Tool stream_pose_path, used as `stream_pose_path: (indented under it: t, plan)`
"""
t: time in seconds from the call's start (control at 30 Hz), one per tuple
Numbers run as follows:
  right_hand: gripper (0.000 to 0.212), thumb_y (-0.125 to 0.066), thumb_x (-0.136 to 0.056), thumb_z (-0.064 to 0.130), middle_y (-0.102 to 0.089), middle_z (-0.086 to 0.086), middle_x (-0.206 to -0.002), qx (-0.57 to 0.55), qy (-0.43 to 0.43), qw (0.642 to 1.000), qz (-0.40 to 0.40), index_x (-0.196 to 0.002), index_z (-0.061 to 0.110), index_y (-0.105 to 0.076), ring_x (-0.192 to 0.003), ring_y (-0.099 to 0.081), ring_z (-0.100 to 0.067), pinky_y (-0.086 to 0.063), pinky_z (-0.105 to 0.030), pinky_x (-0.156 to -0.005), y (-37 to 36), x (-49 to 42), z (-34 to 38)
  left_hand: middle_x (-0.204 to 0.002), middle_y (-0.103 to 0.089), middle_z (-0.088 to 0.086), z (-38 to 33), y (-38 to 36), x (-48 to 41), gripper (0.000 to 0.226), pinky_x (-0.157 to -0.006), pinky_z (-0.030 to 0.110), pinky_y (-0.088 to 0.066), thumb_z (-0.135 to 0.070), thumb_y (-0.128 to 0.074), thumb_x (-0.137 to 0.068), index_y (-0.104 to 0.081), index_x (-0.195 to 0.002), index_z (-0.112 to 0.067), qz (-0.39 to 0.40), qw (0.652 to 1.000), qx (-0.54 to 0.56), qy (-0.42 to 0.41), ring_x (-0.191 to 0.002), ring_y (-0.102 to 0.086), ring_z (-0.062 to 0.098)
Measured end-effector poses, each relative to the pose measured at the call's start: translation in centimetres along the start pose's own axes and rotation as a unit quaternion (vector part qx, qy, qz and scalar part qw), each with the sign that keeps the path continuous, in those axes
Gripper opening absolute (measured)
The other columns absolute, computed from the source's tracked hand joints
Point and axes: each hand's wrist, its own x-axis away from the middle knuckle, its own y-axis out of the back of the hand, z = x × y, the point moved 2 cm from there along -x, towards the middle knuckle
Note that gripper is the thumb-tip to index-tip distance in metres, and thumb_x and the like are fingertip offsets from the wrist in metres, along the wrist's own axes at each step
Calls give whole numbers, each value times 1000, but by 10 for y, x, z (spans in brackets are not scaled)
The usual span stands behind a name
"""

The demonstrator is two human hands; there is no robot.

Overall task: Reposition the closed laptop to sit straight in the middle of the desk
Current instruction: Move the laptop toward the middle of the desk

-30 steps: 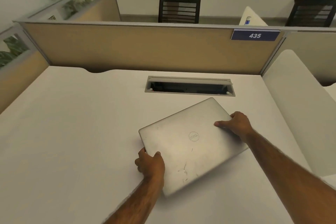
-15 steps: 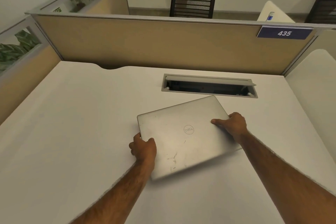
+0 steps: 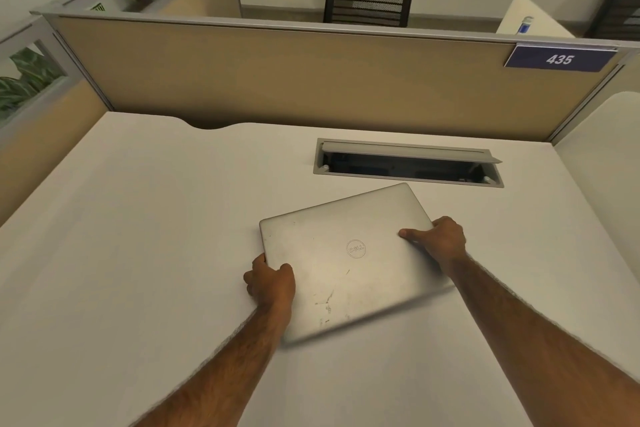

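Observation:
A closed silver laptop (image 3: 346, 260) with a round logo and scratches on its lid lies on the white desk (image 3: 138, 253). It sits skewed, its far right corner turned toward the cable slot. My left hand (image 3: 272, 282) grips its left edge, thumb on the lid. On the right edge rests my right hand (image 3: 438, 241), fingers curled over the side and thumb on top. The near edge of the laptop looks blurred.
An open cable slot (image 3: 408, 163) with a raised flap is set into the desk just behind the laptop. Tan partition walls (image 3: 311, 80) close the desk at the back and left; a blue "435" sign (image 3: 559, 59) hangs at the right. A white surface (image 3: 602, 163) adjoins on the right.
With both hands on it, the laptop has slid leftward across the desk and turned to a less steep angle. The grip of both hands is unchanged.

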Motion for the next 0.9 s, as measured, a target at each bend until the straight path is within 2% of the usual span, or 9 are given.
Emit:
stream_pose_path:
  t: [0.27,0.53,0.67,0.9]
  plan:
    - [94,-93,-58,58,-64,-15,-127,-8,-17,1000,7,-127,3,-59,-116,-62,-37,-55,-49,-97,-7,2,-5,-134,-43,15,-2,0,-3,53,-105,48,-44,-10,-51,-82,-50,-134,-12,-2,999,-33,4,-120,-46,36]
    - [89,-92,-57,59,-65,-14,-124,8,-11,1000,23,-121,5,-61,-113,-63,-36,-56,-50,-96,-11,0,0,-133,-42,16,9,3,2,51,-104,49,-45,-10,-52,-84,-48,-134,-8,1,999,-53,8,-120,-45,36]
    - [81,-92,-57,57,-65,-12,-120,14,9,999,34,-112,8,-60,-107,-64,-34,-58,-48,-91,-12,-5,7,-133,-42,17,18,4,2,50,-100,49,-47,-12,-54,-84,-47,-133,-8,-3,998,-61,12,-119,-45,37]
    - [94,-92,-56,59,-65,-11,-127,19,34,998,50,-128,8,-60,-113,-63,-33,-56,-48,-95,-16,-16,17,-136,-40,19,26,4,4,51,-99,47,-46,-13,-58,-86,-43,-135,-6,-15,997,-73,21,-122,-44,39]
